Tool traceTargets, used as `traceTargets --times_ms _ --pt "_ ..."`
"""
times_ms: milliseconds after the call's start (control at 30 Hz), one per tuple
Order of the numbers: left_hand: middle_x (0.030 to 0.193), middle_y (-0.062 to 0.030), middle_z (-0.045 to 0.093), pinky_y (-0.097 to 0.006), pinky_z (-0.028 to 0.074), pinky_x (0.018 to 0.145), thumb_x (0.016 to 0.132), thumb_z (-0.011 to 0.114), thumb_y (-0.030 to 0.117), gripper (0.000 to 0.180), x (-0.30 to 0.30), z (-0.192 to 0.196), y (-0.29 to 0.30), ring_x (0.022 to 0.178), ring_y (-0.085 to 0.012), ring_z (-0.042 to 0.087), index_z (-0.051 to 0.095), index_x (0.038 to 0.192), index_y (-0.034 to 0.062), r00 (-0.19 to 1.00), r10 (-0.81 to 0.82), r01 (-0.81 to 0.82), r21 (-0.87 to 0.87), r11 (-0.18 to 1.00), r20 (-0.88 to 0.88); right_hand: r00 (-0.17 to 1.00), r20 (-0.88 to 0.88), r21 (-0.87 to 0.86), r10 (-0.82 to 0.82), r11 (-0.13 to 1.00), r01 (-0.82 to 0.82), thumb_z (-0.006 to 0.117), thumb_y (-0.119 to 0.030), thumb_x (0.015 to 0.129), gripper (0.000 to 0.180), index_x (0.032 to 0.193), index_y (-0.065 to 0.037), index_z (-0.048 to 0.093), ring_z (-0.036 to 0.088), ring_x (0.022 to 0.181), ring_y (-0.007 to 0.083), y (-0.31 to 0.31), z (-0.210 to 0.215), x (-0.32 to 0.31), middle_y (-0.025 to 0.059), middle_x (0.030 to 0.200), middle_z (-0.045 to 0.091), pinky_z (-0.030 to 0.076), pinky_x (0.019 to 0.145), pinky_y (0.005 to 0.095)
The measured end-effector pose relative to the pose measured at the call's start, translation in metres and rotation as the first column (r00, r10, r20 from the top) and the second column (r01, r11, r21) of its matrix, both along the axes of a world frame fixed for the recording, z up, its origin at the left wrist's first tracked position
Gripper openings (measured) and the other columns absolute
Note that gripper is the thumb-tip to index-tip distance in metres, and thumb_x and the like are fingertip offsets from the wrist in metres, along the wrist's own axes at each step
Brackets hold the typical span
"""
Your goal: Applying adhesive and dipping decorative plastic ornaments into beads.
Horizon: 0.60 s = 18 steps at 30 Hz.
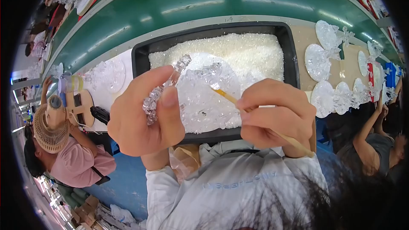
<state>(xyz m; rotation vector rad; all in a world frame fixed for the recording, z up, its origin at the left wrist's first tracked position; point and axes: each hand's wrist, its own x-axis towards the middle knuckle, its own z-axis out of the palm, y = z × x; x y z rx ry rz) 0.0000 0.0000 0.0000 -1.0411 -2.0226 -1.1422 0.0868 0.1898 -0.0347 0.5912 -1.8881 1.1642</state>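
My left hand (142, 117) is closed on a clear, faceted ornament stem (153, 102), pinched between thumb and fingers over the tray. Part of the stem is hidden by the fingers. My right hand (277, 117) grips a thin wooden-handled brush (228, 97) with a yellowish tip, pointing left. The tip is close to a clear, glittering piece (213, 71) below and between my hands; I cannot tell whether they touch. Under both hands is a black tray (291, 44) filled with whitish granules (262, 55). A round, clear glittering shape (204, 106) shows among them.
Several clear ornaments with round bases (318, 61) stand on the table to the right, and more (111, 74) to the left. Beyond the tray runs a green belt-like surface (191, 6). A beige fan (52, 117) and a person in pink (81, 162) are at left; another person (370, 153) works at right.
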Motion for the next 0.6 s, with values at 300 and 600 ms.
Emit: traceTargets --times_ms 300,600 --pt "0.077 -0.0165 0.071 -0.028 0.054 0.059 0.084 0.067 0.000 0.012 0.003 0.002 0.000 0.063 -0.0255 0.070 0.066 0.089 -0.0106 1.000 0.016 -0.016 -0.053 0.998 -0.004 1.000 -0.017 -0.074 -0.015 0.997 0.014 0.072 0.002 0.061 0.018 0.077 0.002 0.063 0.063 0.058 0.0236 -0.002 0.003 0.003 0.0144 0.075 0.062 0.051 0.047 0.0286" --pt "0.077 -0.0154 0.072 -0.028 0.054 0.062 0.084 0.068 0.005 0.015 0.006 0.002 -0.004 0.065 -0.0260 0.070 0.068 0.090 -0.0090 0.997 0.066 -0.069 -0.086 0.994 -0.039 0.997 0.054 -0.020 0.061 0.998 -0.060 0.072 0.000 0.060 0.019 0.076 0.002 0.062 0.062 0.058 0.0244 0.000 0.007 0.006 0.0138 0.074 0.061 0.050 0.047 0.0291"
